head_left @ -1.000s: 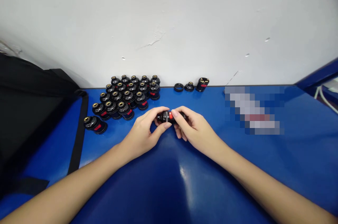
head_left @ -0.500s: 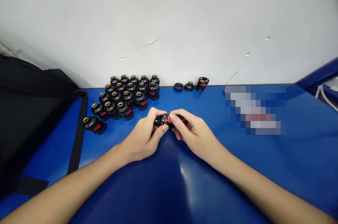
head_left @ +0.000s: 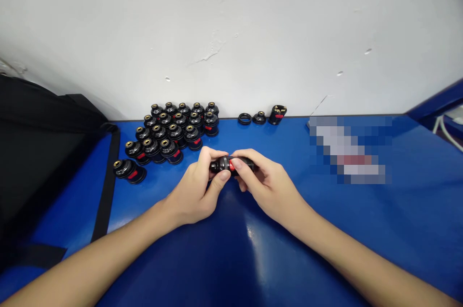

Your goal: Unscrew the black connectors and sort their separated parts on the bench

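Black, red-patched, plastic-looking cylinder (head_left: 223, 164), held two-handed.
My left hand (head_left: 197, 190) and right hand (head_left: 272, 179) are closed around opposite ends, likely for steadiness.

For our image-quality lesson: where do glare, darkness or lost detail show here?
Head view, lower middle: a pale glare streak on the glossy blue tabletop; head view, left: black fabric too dark to show much detail; head view, right: a pixelated patch hiding detail; head view, centre: the held black part fairly clear between left hand and right hand.
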Demonstrator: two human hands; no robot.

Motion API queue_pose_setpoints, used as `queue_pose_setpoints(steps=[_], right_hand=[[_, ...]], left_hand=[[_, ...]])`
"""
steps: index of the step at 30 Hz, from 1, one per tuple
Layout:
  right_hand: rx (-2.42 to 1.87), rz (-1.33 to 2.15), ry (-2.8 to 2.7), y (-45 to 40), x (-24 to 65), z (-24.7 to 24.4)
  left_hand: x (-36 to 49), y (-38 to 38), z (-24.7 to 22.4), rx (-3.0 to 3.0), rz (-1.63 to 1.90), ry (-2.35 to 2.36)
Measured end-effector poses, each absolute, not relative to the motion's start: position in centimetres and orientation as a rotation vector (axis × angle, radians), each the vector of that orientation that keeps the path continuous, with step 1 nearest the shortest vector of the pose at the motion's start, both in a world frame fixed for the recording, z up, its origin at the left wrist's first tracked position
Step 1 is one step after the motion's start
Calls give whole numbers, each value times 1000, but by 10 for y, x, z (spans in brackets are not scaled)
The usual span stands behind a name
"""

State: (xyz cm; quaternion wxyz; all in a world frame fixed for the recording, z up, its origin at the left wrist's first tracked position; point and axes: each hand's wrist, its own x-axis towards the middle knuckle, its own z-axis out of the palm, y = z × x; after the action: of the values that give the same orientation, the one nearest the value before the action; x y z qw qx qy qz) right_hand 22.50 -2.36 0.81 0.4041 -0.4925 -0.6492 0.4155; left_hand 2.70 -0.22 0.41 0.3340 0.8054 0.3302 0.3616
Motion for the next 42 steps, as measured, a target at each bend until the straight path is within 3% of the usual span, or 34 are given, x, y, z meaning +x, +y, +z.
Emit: queue_pose_setpoints(steps=[12, 23, 42], right_hand=[[-1223, 947, -1693, -25, 224, 11], [-1266, 1294, -1437, -27, 215, 7], [-1331, 639, -1739, -29, 208, 4]], left_hand=[[30, -8, 5, 2062, 1028, 890], [27, -4, -2, 2301, 987, 969], [42, -7, 9, 2017, 972, 1213]])
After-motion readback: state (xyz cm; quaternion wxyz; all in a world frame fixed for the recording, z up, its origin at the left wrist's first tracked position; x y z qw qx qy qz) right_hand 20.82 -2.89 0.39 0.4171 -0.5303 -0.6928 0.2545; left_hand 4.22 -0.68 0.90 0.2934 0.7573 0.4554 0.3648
